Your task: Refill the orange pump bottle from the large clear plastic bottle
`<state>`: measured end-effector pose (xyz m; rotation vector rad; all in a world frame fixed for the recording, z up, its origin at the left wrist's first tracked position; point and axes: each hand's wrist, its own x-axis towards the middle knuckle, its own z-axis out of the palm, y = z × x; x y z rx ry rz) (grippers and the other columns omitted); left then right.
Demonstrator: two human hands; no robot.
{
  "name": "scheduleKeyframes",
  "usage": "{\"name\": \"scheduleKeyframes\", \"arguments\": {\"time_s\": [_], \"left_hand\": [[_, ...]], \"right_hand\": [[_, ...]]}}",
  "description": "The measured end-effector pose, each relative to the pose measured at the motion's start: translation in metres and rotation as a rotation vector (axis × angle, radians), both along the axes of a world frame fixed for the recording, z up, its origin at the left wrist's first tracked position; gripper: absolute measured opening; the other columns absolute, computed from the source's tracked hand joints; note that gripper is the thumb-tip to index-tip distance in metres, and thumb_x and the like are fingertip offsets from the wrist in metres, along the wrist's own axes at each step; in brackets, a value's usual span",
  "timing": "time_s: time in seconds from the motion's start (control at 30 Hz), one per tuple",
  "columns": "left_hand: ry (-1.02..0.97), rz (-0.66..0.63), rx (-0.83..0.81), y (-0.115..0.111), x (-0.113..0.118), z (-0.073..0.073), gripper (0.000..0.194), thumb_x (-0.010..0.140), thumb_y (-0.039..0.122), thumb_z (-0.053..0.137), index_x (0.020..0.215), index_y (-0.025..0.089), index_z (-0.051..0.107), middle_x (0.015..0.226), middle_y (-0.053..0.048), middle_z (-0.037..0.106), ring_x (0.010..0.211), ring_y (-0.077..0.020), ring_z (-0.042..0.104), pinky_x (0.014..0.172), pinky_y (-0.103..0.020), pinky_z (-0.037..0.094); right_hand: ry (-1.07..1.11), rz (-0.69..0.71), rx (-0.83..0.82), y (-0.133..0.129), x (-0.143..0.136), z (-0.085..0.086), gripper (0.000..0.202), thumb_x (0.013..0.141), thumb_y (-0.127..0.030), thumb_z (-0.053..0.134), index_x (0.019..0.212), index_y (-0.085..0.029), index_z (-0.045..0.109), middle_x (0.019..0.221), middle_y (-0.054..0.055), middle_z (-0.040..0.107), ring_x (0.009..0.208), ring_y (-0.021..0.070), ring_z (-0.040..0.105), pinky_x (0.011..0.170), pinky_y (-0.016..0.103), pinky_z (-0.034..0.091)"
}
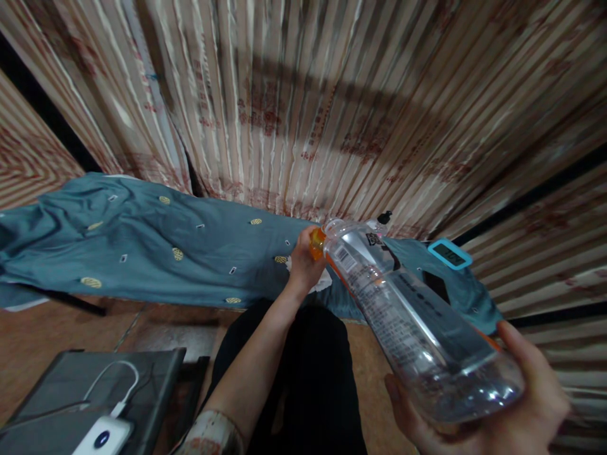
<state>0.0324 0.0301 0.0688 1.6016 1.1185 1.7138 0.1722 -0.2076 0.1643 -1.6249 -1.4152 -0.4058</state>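
A large clear plastic bottle [403, 316] with a grey-and-orange printed label lies tilted across the right side of the head view, its base toward me. My right hand [502, 404] is closed round the base from below and the side. At the neck end, my left hand [306, 259] is closed on an orange cap [317, 242]. Whether the cap is on the bottle or just beside its mouth, I cannot tell. White tissue [323, 282] shows on the cloth under my left hand. The bottle looks empty.
A teal patterned cloth [142, 246] covers a long narrow table against a curtain [294, 107]. On the right are a blue-rimmed digital clock [450, 254], a dark flat object [436, 286] and a black-topped container [384, 218]. A white power bank [107, 436] with a cable lies on a grey stool [52, 379].
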Motion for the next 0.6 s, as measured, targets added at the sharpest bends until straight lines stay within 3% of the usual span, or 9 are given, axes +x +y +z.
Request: {"name": "scheduleKeyframes", "arguments": {"time_s": [0.17,0.33,0.6], "left_hand": [[0.003,0.004,-0.008,0.0,0.0,-0.001,0.04,0.089,0.043,0.067,0.12,0.021,0.057,0.116,-0.011,0.072,0.108,-0.0266,0.07,0.095,-0.041,0.056],[-0.003,-0.008,-0.013,0.0,0.0,0.0,0.04,0.09,0.046,0.065,0.12,0.02,0.057,0.116,-0.012,0.073,0.107,-0.027,0.071,0.094,-0.041,0.056],[-0.016,-0.021,-0.031,-0.001,-0.001,0.001,0.038,0.092,0.046,0.064,0.119,0.021,0.058,0.114,-0.01,0.073,0.105,-0.0256,0.071,0.093,-0.04,0.056]], "right_hand": [[0.008,0.056,0.022,0.0,0.001,-0.002,0.122,0.056,-0.054,0.094,0.161,-0.02,0.04,0.144,0.021,0.053,0.119,0.0438,0.063,0.098,0.055,0.053],[-0.027,-0.023,0.027,-0.002,0.005,-0.003,0.126,0.052,-0.059,0.095,0.16,-0.02,0.043,0.146,0.022,0.053,0.117,0.0464,0.063,0.101,0.06,0.05],[0.033,-0.053,0.02,0.0,-0.018,0.007,0.115,0.068,-0.07,0.083,0.161,-0.018,0.04,0.147,0.023,0.052,0.126,0.0475,0.059,0.106,0.066,0.046]]}}
